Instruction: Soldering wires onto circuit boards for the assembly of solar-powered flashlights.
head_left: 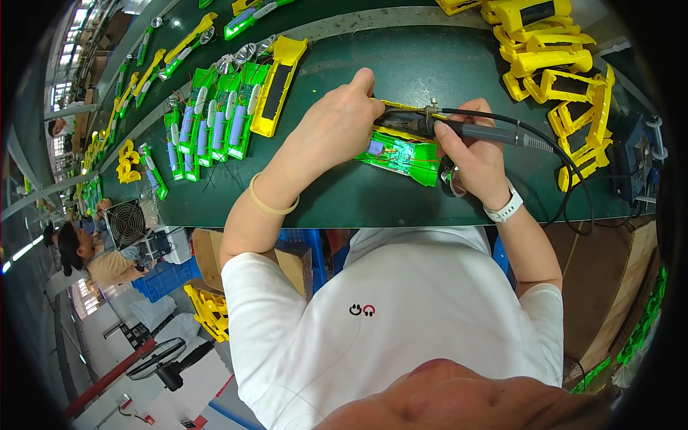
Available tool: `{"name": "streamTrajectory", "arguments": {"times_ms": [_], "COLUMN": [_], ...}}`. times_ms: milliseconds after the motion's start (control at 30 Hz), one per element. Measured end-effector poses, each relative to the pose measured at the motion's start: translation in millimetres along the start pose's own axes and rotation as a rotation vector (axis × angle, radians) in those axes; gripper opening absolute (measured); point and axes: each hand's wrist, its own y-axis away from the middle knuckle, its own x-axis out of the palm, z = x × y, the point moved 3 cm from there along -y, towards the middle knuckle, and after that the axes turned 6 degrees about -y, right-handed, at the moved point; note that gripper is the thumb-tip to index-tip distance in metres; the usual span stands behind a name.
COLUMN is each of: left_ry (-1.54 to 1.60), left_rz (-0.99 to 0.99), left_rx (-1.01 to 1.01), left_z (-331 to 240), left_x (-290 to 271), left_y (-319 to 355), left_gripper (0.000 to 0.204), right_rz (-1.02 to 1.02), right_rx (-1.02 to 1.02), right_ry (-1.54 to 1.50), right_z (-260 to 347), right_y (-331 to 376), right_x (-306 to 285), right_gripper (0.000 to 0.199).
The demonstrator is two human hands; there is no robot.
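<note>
My right hand (473, 154) grips a black pen-shaped corded tool (487, 134), its front end pointing left toward my other hand. A small metal clamp (432, 109) sits on the tool, and a thin black hose runs alongside. My left hand (340, 122) is closed at the left end of a yellow plastic housing (401, 134), which lies partly under the tool; its fingertips are hidden. Just below is an opened green lamp housing (412, 163) with a circuit board and a bluish cell. A round reflector (454, 182) shows beneath my right hand.
Green lamp housings (215, 118) with cells, wires and reflectors stand in a row at left, beside a yellow shell (281, 82). Yellow shells (548, 61) pile up at right, near a dark blue box (631, 161). Black cables (584, 190) loop over the table edge. Another person (100, 251) sits far left.
</note>
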Motion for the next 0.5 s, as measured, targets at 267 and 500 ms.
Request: {"name": "streamTrajectory", "arguments": {"times_ms": [267, 500], "left_ry": [-0.026, -0.048], "left_rz": [-0.001, 0.033], "left_rx": [-0.010, 0.004], "left_z": [-6, -5], "left_x": [2, -3], "left_y": [-3, -4], "left_gripper": [0.002, 0.002], "right_rz": [-0.111, -0.394], "right_rx": [-0.061, -0.481], "right_ry": [-0.173, -0.343], "right_z": [26, 56], "right_y": [15, 45], "right_x": [-27, -90], "right_gripper": [0.024, 0.026]}}
